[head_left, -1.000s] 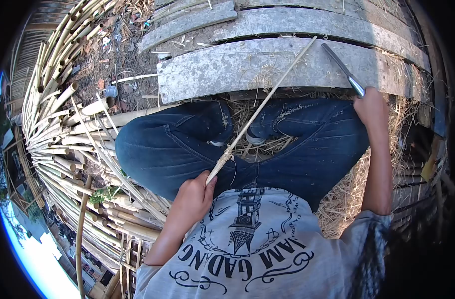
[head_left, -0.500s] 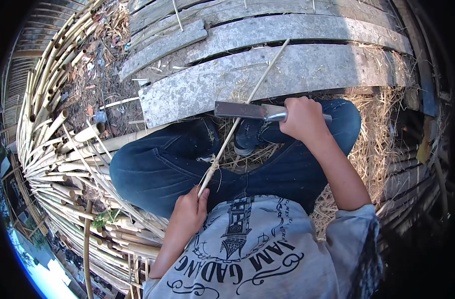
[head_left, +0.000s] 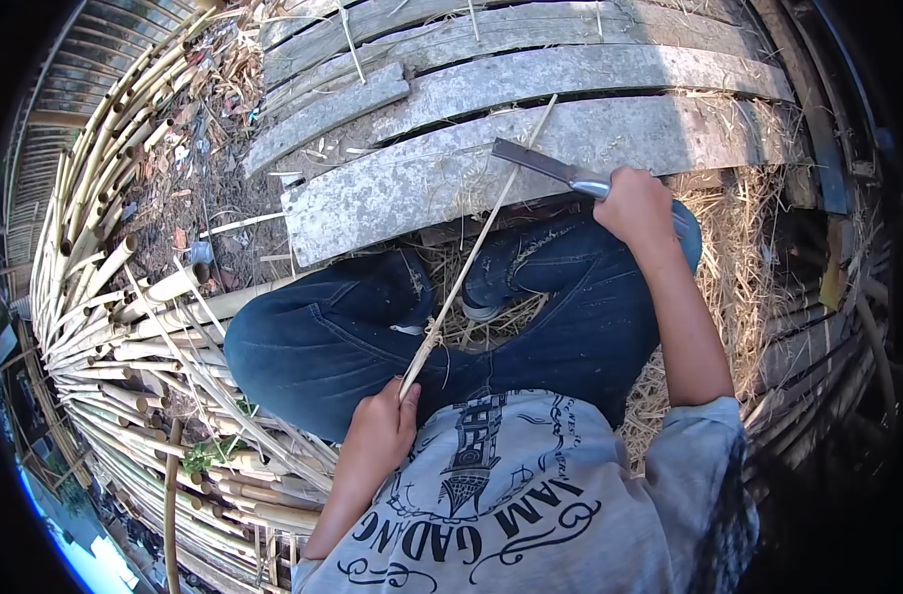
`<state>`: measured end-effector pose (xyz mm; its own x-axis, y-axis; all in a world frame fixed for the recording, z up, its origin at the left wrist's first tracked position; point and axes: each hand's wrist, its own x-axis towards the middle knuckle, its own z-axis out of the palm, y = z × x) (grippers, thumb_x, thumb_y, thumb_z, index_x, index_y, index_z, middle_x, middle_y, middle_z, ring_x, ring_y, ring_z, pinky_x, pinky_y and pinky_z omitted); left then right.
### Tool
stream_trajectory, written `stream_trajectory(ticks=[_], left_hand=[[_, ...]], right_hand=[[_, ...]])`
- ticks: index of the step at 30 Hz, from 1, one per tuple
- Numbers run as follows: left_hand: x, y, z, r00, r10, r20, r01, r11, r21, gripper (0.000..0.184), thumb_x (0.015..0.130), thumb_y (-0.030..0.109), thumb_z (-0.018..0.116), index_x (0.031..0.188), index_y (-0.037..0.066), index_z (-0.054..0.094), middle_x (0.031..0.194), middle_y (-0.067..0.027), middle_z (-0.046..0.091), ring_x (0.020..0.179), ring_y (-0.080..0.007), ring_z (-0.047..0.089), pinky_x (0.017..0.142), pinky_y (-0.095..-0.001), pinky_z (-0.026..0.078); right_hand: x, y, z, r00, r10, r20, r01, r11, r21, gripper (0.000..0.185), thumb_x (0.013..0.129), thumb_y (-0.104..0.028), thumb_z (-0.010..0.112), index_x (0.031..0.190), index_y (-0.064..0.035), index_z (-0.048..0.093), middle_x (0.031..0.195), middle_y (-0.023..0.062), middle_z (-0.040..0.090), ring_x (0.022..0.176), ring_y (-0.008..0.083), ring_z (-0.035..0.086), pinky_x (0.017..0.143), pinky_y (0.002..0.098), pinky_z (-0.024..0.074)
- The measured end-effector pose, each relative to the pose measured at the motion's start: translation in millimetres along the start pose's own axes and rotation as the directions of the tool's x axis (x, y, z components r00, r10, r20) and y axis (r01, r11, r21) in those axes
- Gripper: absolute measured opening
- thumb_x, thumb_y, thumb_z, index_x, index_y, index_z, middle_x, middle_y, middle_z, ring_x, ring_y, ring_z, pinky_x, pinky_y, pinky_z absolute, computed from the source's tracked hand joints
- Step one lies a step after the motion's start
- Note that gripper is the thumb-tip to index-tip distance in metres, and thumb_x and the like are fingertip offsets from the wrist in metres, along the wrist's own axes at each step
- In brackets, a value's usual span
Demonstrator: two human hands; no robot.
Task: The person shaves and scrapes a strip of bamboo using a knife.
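Observation:
My left hand (head_left: 380,424) is closed round the near end of a thin bamboo strip (head_left: 479,241), close to my shirt. The strip slants up and away over my crossed legs, and its far end lies over the wooden planks. Loose fibres curl off it near my left hand. In my right hand (head_left: 637,206) is the metal handle of a machete (head_left: 535,163) with a broad, square-ended blade. The blade lies across the strip toward its far part, above the nearest plank; whether its edge bites into the strip I cannot make out.
Weathered planks (head_left: 372,203) stretch out in front of me, with shavings on them. Many cut bamboo poles (head_left: 164,287) are stacked at my left. Straw-like shavings (head_left: 733,267) heap up at my right. Litter covers the ground beyond the poles.
My right hand has moved the machete forward along the strip, away from my body, and the blade is more tilted. My left hand keeps its hold in nearly the same place.

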<state>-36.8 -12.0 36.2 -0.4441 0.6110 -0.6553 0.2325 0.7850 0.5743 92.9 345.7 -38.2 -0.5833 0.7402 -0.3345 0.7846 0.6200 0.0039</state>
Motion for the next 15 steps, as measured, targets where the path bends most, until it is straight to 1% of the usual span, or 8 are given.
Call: stream_trajectory(ticks=[1, 3, 4, 6, 8, 11, 12, 15], left_hand=[[-2.8, -1.1, 0.1, 1.0, 0.008, 0.001, -0.008, 1.0, 0.006, 0.025, 0.1, 0.017, 0.051, 0.087, -0.004, 0.054, 0.069, -0.0272, 0.054, 0.07, -0.0511, 0.052, 0.059, -0.0456, 0.042], [-2.1, -1.8, -0.3, 1.0, 0.03, -0.007, -0.03, 1.0, -0.005, 0.025, 0.1, 0.017, 0.051, 0.088, -0.004, 0.054, 0.07, -0.0278, 0.054, 0.071, -0.0515, 0.052, 0.06, -0.0464, 0.042], [-3.5, -1.6, -0.6, 0.999, 0.037, -0.011, -0.037, 0.999, 0.0, 0.025, 0.1, 0.017, 0.051, 0.088, -0.004, 0.054, 0.07, -0.0278, 0.054, 0.071, -0.0515, 0.052, 0.06, -0.0464, 0.042], [-3.1, 0.3, 0.5, 0.999, 0.038, -0.009, -0.038, 0.999, 0.025, 0.025, 0.1, 0.019, 0.051, 0.088, -0.002, 0.056, 0.072, -0.0301, 0.059, 0.076, -0.0523, 0.057, 0.064, -0.0549, 0.044], [-6.3, 2.4, -0.5, 0.999, 0.042, -0.003, -0.042, 0.999, 0.024, 0.025, 0.1, 0.019, 0.051, 0.088, -0.003, 0.056, 0.073, -0.0303, 0.059, 0.076, -0.0523, 0.057, 0.064, -0.0551, 0.044], [-10.5, -0.2, -2.2, 0.999, 0.054, 0.005, -0.054, 0.998, 0.035, 0.026, 0.1, 0.019, 0.05, 0.089, -0.004, 0.056, 0.074, -0.0308, 0.059, 0.077, -0.0518, 0.058, 0.065, -0.0546, 0.044], [-12.5, -2.7, -2.9, 0.998, 0.056, 0.012, -0.057, 0.998, 0.025, 0.027, 0.1, 0.02, 0.05, 0.089, -0.004, 0.056, 0.073, -0.0307, 0.059, 0.077, -0.0516, 0.058, 0.065, -0.0539, 0.045], [-9.1, -0.1, -4.7, 0.999, 0.039, 0.017, -0.039, 0.999, 0.0, 0.027, 0.1, 0.02, 0.05, 0.089, -0.004, 0.056, 0.073, -0.0306, 0.058, 0.076, -0.0515, 0.058, 0.064, -0.0525, 0.045]], right_hand=[[2.9, 10.1, 0.8, 0.996, 0.076, -0.041, -0.076, 0.997, 0.006, 0.022, 0.07, -0.018, 0.07, 0.085, -0.0019, 0.072, 0.087, 0.0218, 0.071, 0.085, 0.0392, 0.07, 0.075, 0.0465, 0.0556], [6.9, 13.5, 0.2, 0.994, 0.056, -0.097, -0.057, 0.998, -0.005, 0.022, 0.069, -0.017, 0.069, 0.085, -0.0015, 0.072, 0.088, 0.0226, 0.071, 0.084, 0.0398, 0.07, 0.075, 0.0461, 0.0558], [7.9, 14.4, 1.0, 0.995, 0.058, -0.085, -0.059, 0.998, -0.011, 0.022, 0.069, -0.017, 0.069, 0.085, -0.0015, 0.072, 0.089, 0.0226, 0.071, 0.084, 0.0396, 0.07, 0.076, 0.046, 0.0558], [12.5, 16.5, 0.2, 0.993, 0.063, -0.096, -0.065, 0.998, -0.017, 0.022, 0.068, -0.017, 0.069, 0.085, -0.0015, 0.072, 0.089, 0.0227, 0.071, 0.083, 0.0394, 0.07, 0.076, 0.0459, 0.0559], [11.8, 16.4, 3.7, 0.994, 0.031, -0.101, -0.033, 0.999, -0.023, 0.021, 0.068, -0.016, 0.07, 0.083, -0.0018, 0.072, 0.09, 0.0225, 0.071, 0.083, 0.0386, 0.07, 0.076, 0.0454, 0.0561], [3.2, 10.7, 2.3, 0.994, 0.041, -0.104, -0.044, 0.999, -0.029, 0.02, 0.068, -0.017, 0.07, 0.081, -0.002, 0.072, 0.088, 0.0221, 0.071, 0.083, 0.0372, 0.07, 0.076, 0.0446, 0.0564], [-1.4, 8.2, -0.7, 0.994, 0.038, -0.101, -0.041, 0.999, -0.034, 0.019, 0.068, -0.016, 0.07, 0.08, -0.002, 0.072, 0.084, 0.0214, 0.071, 0.08, 0.037, 0.071, 0.074, 0.0441, 0.0565], [-15.6, -1.2, -13.7, 0.983, -0.013, -0.184, 0.014, 1.0, 0.007, 0.017, 0.068, -0.014, 0.069, 0.08, -0.0021, 0.072, 0.082, 0.0208, 0.071, 0.077, 0.0365, 0.071, 0.072, 0.044, 0.0565]])
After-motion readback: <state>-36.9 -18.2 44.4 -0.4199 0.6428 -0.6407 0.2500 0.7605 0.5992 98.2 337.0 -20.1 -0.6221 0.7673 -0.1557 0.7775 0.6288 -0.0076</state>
